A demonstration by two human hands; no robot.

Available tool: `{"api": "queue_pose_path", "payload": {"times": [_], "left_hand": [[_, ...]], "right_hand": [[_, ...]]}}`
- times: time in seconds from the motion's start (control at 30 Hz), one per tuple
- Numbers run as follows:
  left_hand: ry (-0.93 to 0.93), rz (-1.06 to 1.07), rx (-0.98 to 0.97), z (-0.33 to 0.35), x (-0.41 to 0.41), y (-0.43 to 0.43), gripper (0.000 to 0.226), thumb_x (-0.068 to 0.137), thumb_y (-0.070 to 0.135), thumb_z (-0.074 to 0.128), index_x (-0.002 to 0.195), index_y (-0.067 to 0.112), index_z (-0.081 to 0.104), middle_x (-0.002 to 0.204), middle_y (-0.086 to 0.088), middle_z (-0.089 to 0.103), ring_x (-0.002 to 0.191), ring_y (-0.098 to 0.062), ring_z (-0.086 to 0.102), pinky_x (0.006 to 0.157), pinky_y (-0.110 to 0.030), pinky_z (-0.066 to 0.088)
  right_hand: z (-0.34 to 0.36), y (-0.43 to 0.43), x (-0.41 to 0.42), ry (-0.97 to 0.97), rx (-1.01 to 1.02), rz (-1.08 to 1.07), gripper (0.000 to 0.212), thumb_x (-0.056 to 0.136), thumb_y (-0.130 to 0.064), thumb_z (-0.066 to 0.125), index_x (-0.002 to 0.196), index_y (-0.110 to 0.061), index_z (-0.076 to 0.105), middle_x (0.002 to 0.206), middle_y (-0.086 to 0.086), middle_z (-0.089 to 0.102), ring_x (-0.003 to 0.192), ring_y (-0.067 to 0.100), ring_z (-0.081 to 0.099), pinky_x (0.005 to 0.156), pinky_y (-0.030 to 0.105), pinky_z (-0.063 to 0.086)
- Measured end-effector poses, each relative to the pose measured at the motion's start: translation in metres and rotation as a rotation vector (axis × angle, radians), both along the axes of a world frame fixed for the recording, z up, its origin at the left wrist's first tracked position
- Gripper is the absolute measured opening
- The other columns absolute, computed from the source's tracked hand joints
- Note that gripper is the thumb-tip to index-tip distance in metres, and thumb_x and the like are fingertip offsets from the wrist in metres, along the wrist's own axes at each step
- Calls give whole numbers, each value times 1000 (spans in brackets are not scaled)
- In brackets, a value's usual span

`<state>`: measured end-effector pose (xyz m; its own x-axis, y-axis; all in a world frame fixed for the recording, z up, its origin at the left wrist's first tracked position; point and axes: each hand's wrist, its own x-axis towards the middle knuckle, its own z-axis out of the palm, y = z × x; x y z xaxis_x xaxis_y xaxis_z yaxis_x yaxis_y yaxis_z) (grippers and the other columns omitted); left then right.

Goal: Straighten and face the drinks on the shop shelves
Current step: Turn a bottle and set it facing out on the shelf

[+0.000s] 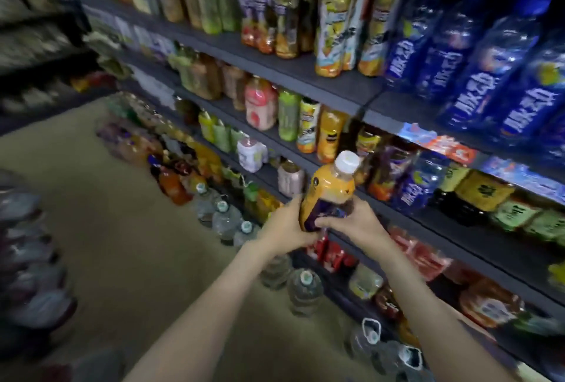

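An orange juice bottle (pixel 331 190) with a white cap and a purple label is held in front of the middle shelves, tilted slightly right. My left hand (pixel 286 225) grips its lower left side. My right hand (pixel 354 221) wraps its fingers round the label from the right. Behind the bottle, a dark shelf (pixel 406 213) carries purple-labelled and orange juice bottles (pixel 391 170). Blue bottles (pixel 477 57) fill the upper right shelf.
Shelves of mixed drinks run from upper left to lower right. Large clear water jugs (pixel 305 290) stand in a row on the tan floor (pixel 128 228) along the shelf base. Wrapped bottle packs (pixel 30 259) are stacked at the left edge.
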<state>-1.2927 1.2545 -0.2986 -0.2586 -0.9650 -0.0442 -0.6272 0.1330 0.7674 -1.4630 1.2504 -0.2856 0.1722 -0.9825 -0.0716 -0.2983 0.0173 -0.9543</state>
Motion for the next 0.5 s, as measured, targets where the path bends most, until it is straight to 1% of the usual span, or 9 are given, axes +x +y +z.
{"api": "queue_pose_path", "payload": {"times": [0.07, 0.1, 0.17, 0.23, 0.33, 0.4, 0.43, 0.47, 0.5], "left_hand": [[-12, 4, -20, 7, 43, -15, 78, 70, 35, 79, 135, 23, 38, 118, 1, 61, 104, -18, 60, 79, -29, 49], [-9, 8, -40, 11, 62, -24, 80, 69, 37, 79, 136, 24, 37, 119, 4, 60, 105, -15, 59, 77, -25, 47], [28, 23, -65, 17, 99, -45, 71, 70, 40, 78, 130, 27, 42, 119, 7, 59, 107, -12, 57, 77, -23, 45], [24, 51, -112, 24, 130, -63, 62, 73, 43, 74, 126, 28, 45, 119, 7, 56, 109, -11, 54, 81, -25, 46], [-103, 133, -289, 34, 196, -111, 62, 80, 42, 67, 132, 22, 41, 126, 2, 51, 118, -15, 46, 85, -30, 45], [-145, 182, -376, 40, 239, -149, 60, 85, 37, 64, 136, 17, 38, 130, -1, 48, 122, -17, 43, 89, -31, 44], [-131, 201, -411, 44, 260, -170, 60, 86, 34, 63, 137, 16, 37, 132, -1, 47, 124, -18, 42, 91, -31, 44], [-108, 223, -434, 47, 281, -192, 60, 87, 31, 63, 139, 16, 36, 135, -1, 46, 126, -18, 42, 92, -32, 44], [-86, 241, -441, 50, 304, -213, 62, 88, 30, 62, 141, 17, 33, 139, 0, 44, 128, -18, 40, 95, -33, 43]], "right_hand": [[7, -19, 40, 18, -7, 25, 41, 64, -11, 86, 101, -15, 67, 95, -9, 72, 89, 3, 67, 78, 18, 52], [11, -28, 59, 1, -16, 17, 41, 63, -9, 86, 98, -15, 67, 90, -11, 71, 85, -1, 66, 76, 15, 51], [17, -50, 97, -20, -43, -9, 40, 62, -5, 85, 95, -15, 66, 85, -15, 69, 77, -8, 64, 69, 8, 49], [24, -70, 129, -33, -70, -9, 41, 63, -4, 85, 97, -14, 65, 89, -13, 69, 81, -7, 65, 68, 9, 48], [35, -121, 203, -52, -155, -3, 44, 62, -4, 85, 92, -27, 62, 91, -17, 66, 83, -10, 62, 73, 11, 48], [41, -162, 253, -87, -208, -14, 45, 60, -4, 86, 88, -29, 62, 90, -17, 67, 84, -8, 61, 77, 23, 50], [44, -184, 277, -100, -234, -12, 43, 59, -5, 87, 85, -30, 64, 87, -17, 67, 83, -8, 61, 77, 25, 49], [48, -206, 301, -115, -259, 2, 42, 58, -6, 87, 82, -33, 65, 85, -18, 66, 83, -7, 60, 76, 22, 49], [53, -227, 326, -120, -286, 9, 44, 59, -7, 87, 81, -37, 64, 85, -21, 65, 84, -8, 58, 76, 16, 48]]}}
